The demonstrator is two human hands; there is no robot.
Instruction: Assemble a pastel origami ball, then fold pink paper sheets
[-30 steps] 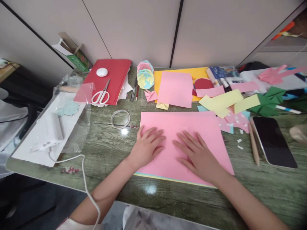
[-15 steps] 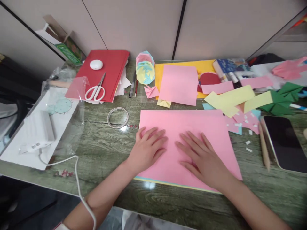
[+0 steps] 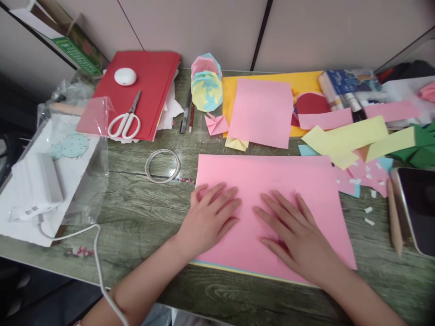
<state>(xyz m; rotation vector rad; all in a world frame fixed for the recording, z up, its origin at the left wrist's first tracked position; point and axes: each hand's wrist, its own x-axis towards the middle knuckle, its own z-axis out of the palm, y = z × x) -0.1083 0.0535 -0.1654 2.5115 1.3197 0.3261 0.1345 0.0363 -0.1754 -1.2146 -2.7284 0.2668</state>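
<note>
A stack of coloured paper (image 3: 261,174) lies in front of me, with a pink sheet on top and thin blue and yellow edges showing along its near side. My left hand (image 3: 212,215) rests palm down on the left half of the pink sheet, fingers spread. On the right half lies my right hand (image 3: 292,235), also flat with its fingers apart. Neither hand grips anything. A roll of tape (image 3: 148,166) lies on the table left of the stack. Beyond the stack is a smaller pink sheet (image 3: 260,113) on yellow-orange paper (image 3: 306,79).
White-handled scissors (image 3: 127,120) and a white case (image 3: 125,76) sit on a red folder (image 3: 152,68). A power bank (image 3: 39,185) with a cable is at left. Paper strips (image 3: 350,138), a wooden stick (image 3: 394,217) and a phone (image 3: 419,208) lie right. A folded-paper ball (image 3: 206,83) stands behind.
The view has shifted and come slightly closer, so things appear larger and spread outward. Both hands remain flat on the pink sheet, with little visible movement against it.
</note>
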